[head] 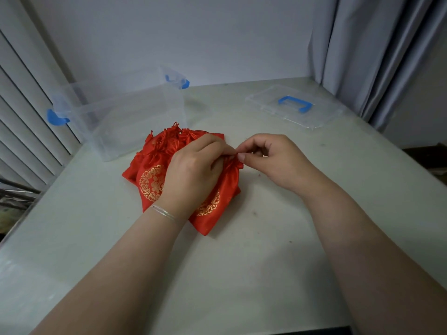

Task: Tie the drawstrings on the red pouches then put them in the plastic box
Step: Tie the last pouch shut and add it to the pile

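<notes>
1. Head view shows your clear plastic box with blue latches [130,122] standing open on the pale desk [242,262], nothing visible inside; its clear lid with blue handle [294,105] lies apart.
2. Shiny red satin drawstring pouches with gold round embroidery [150,182] lie heaped just before the box.
3. Your left hand [193,170] presses the nearest pouch while its fingers pinch the gathered neck; your right hand [268,158] fingers pinch the drawstring there.
</notes>
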`<act>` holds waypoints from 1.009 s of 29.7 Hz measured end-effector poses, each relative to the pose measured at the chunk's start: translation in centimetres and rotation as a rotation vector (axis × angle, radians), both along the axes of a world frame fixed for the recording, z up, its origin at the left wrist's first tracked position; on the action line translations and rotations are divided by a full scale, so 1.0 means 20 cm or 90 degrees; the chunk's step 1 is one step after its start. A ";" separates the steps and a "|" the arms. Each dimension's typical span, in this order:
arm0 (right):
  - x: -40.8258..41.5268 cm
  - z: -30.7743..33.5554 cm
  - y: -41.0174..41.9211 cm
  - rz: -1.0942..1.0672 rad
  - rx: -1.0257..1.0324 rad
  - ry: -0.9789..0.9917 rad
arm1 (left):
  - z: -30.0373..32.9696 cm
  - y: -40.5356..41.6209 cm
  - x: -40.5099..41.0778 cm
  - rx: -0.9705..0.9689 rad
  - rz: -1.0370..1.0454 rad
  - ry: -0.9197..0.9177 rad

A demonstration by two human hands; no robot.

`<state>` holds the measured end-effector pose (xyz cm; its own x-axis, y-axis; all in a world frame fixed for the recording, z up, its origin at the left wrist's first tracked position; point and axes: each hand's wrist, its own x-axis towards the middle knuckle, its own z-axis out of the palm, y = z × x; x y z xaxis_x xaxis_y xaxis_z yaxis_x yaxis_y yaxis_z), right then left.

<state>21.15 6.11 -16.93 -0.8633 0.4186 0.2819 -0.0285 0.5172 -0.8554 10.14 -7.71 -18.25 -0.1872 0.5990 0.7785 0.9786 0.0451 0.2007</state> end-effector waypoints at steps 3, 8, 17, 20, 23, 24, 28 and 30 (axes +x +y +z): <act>0.00 -0.01 0.00 -0.022 0.074 -0.035 | 0.00 0.00 0.00 -0.003 -0.017 -0.037; -0.01 -0.04 0.01 -0.063 0.195 -0.091 | -0.01 0.01 0.00 0.034 -0.037 -0.116; -0.02 -0.05 0.02 -0.107 0.217 -0.129 | -0.01 0.02 0.04 0.004 -0.102 -0.088; -0.03 -0.06 0.02 -0.080 0.079 -0.107 | 0.00 0.02 0.05 -0.022 -0.093 -0.199; -0.03 -0.05 0.01 -0.039 -0.064 -0.073 | 0.03 0.02 0.06 -0.032 -0.053 -0.378; -0.04 -0.05 0.01 -0.027 -0.095 -0.062 | 0.04 0.02 0.06 -0.031 -0.043 -0.441; -0.05 -0.06 -0.04 0.017 -0.087 -0.055 | 0.04 0.03 0.04 -0.025 0.007 -0.641; -0.05 -0.07 -0.05 0.026 -0.032 -0.057 | 0.05 0.03 0.04 -0.025 0.012 -0.685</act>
<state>20.08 5.02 -18.38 -0.9009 0.3942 0.1818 0.0293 0.4730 -0.8806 10.89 -7.17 -17.34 -0.7722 0.6093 0.1799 0.2884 0.0839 0.9538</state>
